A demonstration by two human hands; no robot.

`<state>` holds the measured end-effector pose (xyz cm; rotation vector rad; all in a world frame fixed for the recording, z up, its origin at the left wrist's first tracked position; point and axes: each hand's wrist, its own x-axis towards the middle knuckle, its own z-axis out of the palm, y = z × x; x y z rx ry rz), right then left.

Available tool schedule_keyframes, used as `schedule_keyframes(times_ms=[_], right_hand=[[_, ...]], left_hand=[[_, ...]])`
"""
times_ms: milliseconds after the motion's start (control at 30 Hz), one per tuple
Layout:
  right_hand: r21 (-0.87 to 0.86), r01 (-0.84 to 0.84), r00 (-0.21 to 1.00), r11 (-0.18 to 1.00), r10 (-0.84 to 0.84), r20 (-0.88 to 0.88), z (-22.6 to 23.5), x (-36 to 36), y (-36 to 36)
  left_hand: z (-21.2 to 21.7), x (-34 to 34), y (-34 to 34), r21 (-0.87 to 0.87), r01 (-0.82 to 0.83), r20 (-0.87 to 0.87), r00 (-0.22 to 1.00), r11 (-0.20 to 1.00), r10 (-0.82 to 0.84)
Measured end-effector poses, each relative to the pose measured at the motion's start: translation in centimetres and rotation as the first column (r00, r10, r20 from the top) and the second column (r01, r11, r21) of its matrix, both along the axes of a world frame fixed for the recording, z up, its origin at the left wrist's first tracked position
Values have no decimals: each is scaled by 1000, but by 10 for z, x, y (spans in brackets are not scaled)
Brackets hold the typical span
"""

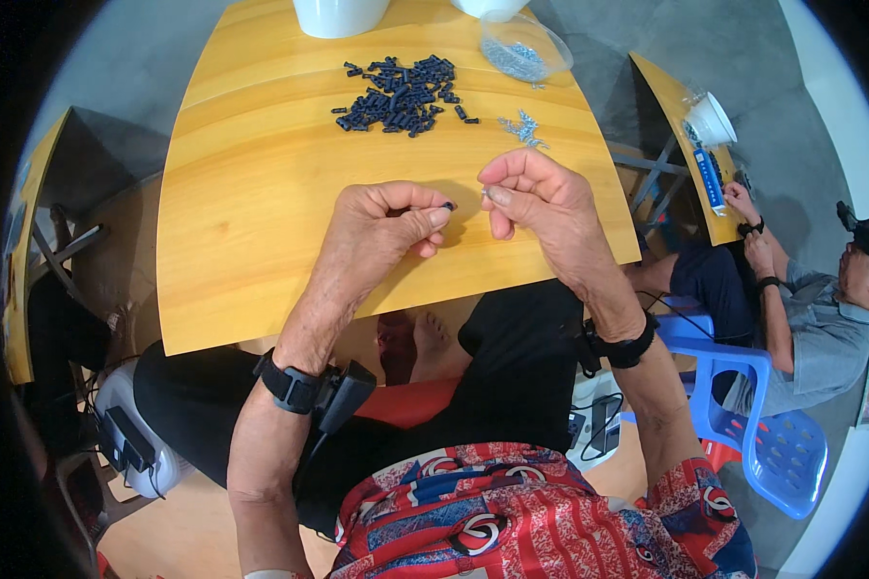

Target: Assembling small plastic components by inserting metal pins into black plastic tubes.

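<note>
Over the near half of the wooden table, my left hand is closed in a pinch on a small black plastic piece, whose tip shows past the thumb. Facing it, a short gap away, my right hand pinches a small silvery metal piece, mostly covered by the fingertips. Beyond my hands lies a loose heap of small black cylindrical plastic pieces. To its right is a little pile of thin silvery metal pieces, too small to name exactly.
A clear round plastic tub of similar silvery pieces stands at the far right of the table. White containers stand at the far edge. On the right, another person sits at a separate table near a blue plastic chair.
</note>
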<state>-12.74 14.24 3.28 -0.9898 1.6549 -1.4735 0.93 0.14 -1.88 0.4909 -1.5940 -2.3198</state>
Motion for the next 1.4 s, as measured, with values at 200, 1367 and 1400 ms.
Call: schedule_keyframes(times_ms=[200,1367,1400], right_hand=[[-20,-31,999,999,32,28,-7,5,-3],[110,-10,807,994,73,-586,-9,12,-13],[92,12,756,996,51,-653,-9,15,-14]], left_hand=[[1,1,2,27,12,-34,999,1000,-11],[0,-1,9,-97,38,8,999,995,-38],[0,-1,10,-85,22,12,1000,996,-21]])
